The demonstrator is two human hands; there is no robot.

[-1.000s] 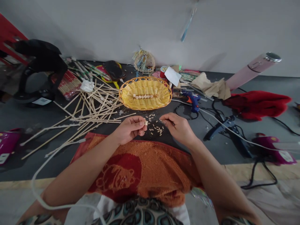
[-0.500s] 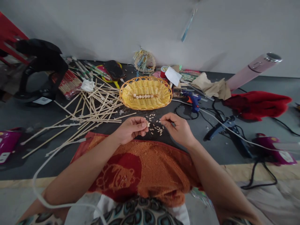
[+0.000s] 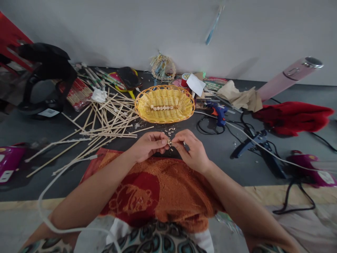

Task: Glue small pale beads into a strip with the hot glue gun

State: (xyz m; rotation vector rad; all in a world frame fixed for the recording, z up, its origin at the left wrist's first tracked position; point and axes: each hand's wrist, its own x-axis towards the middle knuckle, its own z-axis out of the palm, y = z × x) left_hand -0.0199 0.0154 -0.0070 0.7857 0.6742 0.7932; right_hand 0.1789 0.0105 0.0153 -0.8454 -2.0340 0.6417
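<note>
My left hand (image 3: 152, 146) pinches a small cluster of short wooden pieces (image 3: 169, 142) between thumb and forefinger. Fingertips of my right hand (image 3: 190, 147) meet it from the other side, closed in a pinch; whatever they grip is too small to make out. Loose short wooden pieces (image 3: 171, 130) lie on the dark table just beyond and under my hands. Behind them stands a yellow woven basket (image 3: 164, 117), holding a thin stick (image 3: 164, 108) with a row of small pale flower-like pieces along it.
Long thin wooden sticks (image 3: 110, 121) are heaped on the left. To the right lie a blue glue gun (image 3: 219, 114), blue-handled cutters (image 3: 243, 146), a red cloth (image 3: 297, 116) and a pink flask (image 3: 289, 79). An orange towel (image 3: 179, 182) covers the front edge. A white cable (image 3: 43, 196) crosses the left arm.
My right hand has moved left from over the loose wooden pieces, and its fingertips now meet the cluster in my left hand. The left hand has barely moved.
</note>
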